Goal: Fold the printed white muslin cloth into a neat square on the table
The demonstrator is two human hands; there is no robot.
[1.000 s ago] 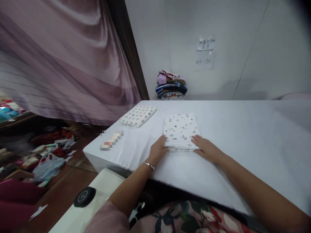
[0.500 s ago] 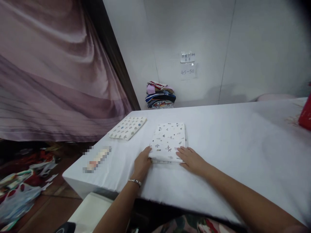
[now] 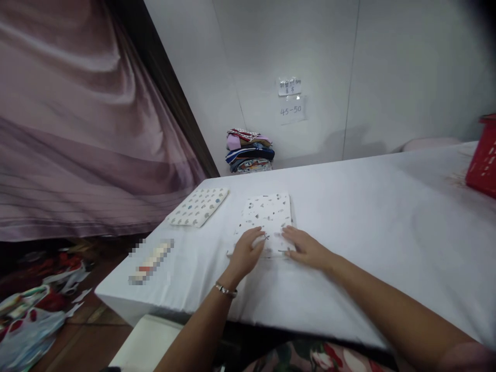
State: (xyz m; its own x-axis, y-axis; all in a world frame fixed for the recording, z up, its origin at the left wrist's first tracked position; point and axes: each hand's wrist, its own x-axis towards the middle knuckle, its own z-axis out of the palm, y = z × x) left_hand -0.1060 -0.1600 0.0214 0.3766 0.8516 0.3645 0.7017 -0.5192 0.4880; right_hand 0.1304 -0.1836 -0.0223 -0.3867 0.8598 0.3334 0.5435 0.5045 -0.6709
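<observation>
A white cloth [image 3: 267, 209] with small dark prints lies folded into a flat rectangle on the white-covered table [image 3: 360, 206]. My left hand [image 3: 246, 251], with a bracelet at the wrist, rests over the cloth's near left part, thumb and fingers apart. On the near right part lies my right hand [image 3: 306, 247], its fingers spread and its tips on the fabric. Neither hand grips anything. To the left sits another folded cloth [image 3: 199, 206], cream with a grey and blue pattern.
A pixelated long item [image 3: 151, 262] lies at the table's left. Folded fabrics [image 3: 250, 151] are stacked beyond the far edge. A red basket [image 3: 483, 157] stands far right. A pale seat [image 3: 145, 343] is below the near left edge; plastic bags [image 3: 33, 320] lie on the floor.
My left hand has moved from the cloth's left edge inward onto its top. My right hand remains at the right side. The view has shifted slightly right, showing more of the red basket.
</observation>
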